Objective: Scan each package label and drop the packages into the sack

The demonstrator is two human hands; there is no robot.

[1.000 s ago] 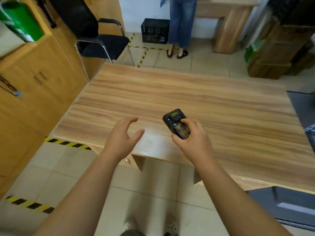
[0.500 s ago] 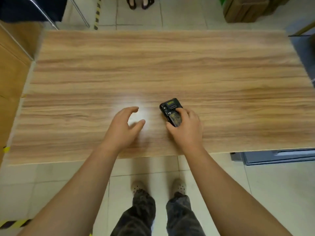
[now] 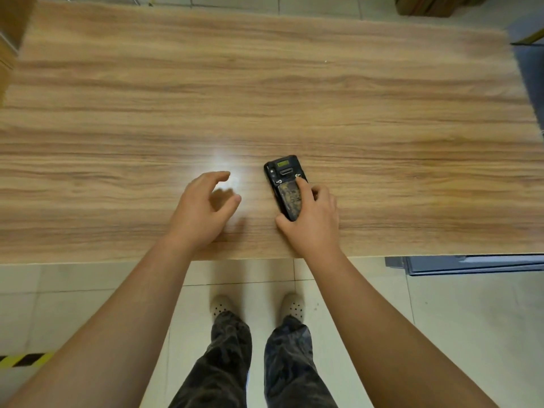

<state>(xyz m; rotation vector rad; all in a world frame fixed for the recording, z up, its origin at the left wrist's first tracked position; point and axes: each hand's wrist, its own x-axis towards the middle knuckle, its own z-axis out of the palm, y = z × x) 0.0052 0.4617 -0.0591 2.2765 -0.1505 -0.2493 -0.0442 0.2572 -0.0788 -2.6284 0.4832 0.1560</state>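
My right hand (image 3: 313, 222) gripping boxy black scanner (image 3: 287, 187) on glossy woodgrain table (image 3: 265, 83), left hand (image 3: 200, 213) loosely spread, empty.

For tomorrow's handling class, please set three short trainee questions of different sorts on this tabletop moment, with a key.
1. True or false: the left hand holds a package.
2. Which hand grips the black handheld scanner? A left, B right, C neither.
3. Fill in: the scanner is above the light wooden ____.

Key: 1 false, the left hand hovers with nothing in it; 2 B, the right hand has its forefinger on the buttons; 3 table.
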